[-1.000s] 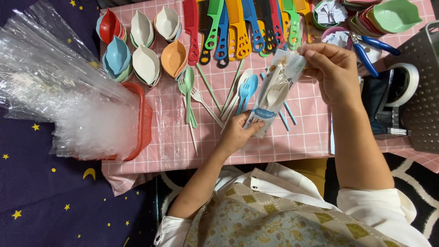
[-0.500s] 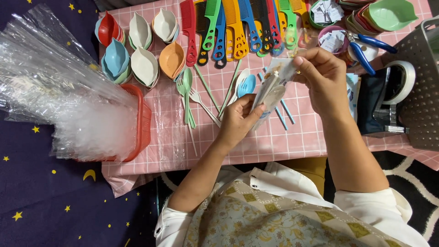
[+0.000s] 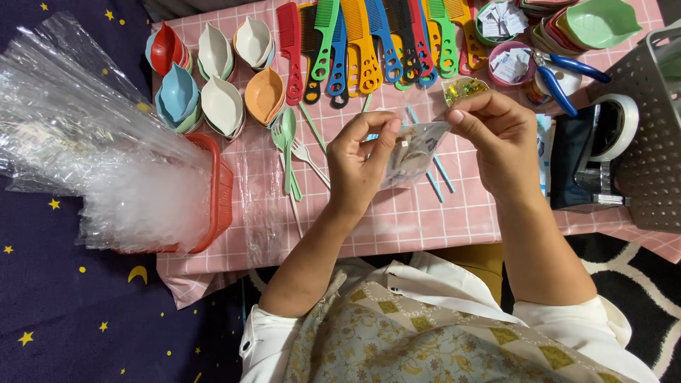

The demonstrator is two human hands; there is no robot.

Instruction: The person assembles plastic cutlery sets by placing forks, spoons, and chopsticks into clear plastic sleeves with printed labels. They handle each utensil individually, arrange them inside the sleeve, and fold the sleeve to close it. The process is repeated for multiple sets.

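Two hands working one clear pouch (image 3: 415,150) above the table (image 3: 425,213): left hand (image 3: 362,167) pinching its near edge, right hand (image 3: 496,138) pinching the far top corner, fingers closed on film. Keeping it taut, mouth level, grip light. Beyond the fingers: about fourteen combs (image 3: 369,46), seven bowl stacks (image 3: 223,106), one tape dispenser (image 3: 603,159) rightward.

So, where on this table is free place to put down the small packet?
Bare pink tablecloth lies along the near edge, between the red basket and the tape dispenser. The far side is crowded with combs and small bowls.
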